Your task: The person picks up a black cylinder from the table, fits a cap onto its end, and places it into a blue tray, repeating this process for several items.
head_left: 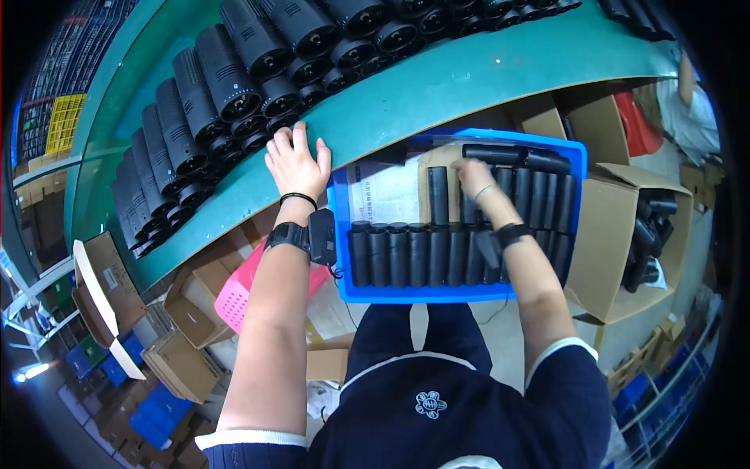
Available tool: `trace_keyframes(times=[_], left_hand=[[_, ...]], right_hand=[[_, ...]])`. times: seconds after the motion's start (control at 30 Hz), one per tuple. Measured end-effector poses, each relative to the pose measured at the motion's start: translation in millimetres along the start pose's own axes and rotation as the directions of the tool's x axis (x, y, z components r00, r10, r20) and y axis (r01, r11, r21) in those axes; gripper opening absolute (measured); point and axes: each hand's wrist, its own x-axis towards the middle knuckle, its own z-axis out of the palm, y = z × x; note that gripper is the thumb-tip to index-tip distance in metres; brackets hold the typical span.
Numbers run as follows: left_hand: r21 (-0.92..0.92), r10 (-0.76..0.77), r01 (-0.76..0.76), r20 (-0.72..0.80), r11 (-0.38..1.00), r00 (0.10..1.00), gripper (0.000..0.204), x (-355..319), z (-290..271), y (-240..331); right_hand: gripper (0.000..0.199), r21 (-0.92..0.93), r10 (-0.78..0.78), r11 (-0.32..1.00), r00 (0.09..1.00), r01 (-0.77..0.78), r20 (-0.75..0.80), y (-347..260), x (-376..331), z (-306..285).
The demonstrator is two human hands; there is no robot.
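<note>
Head view: saw black tubes [419, 256] in rows inside blue tub [580, 160], beside desk [437, 90]. Noted left grip [299, 162] spread on desk edge, empty; could not tell closure of right grip [474, 178], blurred over tub. Judged tubes light, stiff, slick; best pinched near one end.

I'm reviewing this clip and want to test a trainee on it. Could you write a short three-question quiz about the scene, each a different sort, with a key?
1. True or false: the right hand is over the blue bin.

2. Multiple choice: which of these is the left hand at?
A) the yellow crate
B) the edge of the green table
C) the red stool

3. Fill in the gap: along the side of the blue bin nearest the person is a row of ____ tubes.

Key: 1. True. 2. B. 3. black.
</note>
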Motion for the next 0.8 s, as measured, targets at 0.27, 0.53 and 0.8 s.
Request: trace_keyframes(times=[0.27,0.53,0.8], left_hand=[[0.02,-0.003,0.003,-0.007,1.0,1.0,0.04,-13,-2,-9],[0.031,-0.003,0.004,-0.019,1.0,1.0,0.042,-10,-3,-15],[0.019,-0.003,0.003,-0.023,1.0,1.0,0.039,-11,-7,-11]], right_hand=[[0.036,-0.404,-0.568,0.486,0.631,0.775,0.528,3,20,102],[0.067,0.573,-0.247,0.799,0.968,0.183,0.036,2,-45,9],[0.07,0.915,-0.012,0.357,0.978,-0.188,0.206,5,-92,-63]])
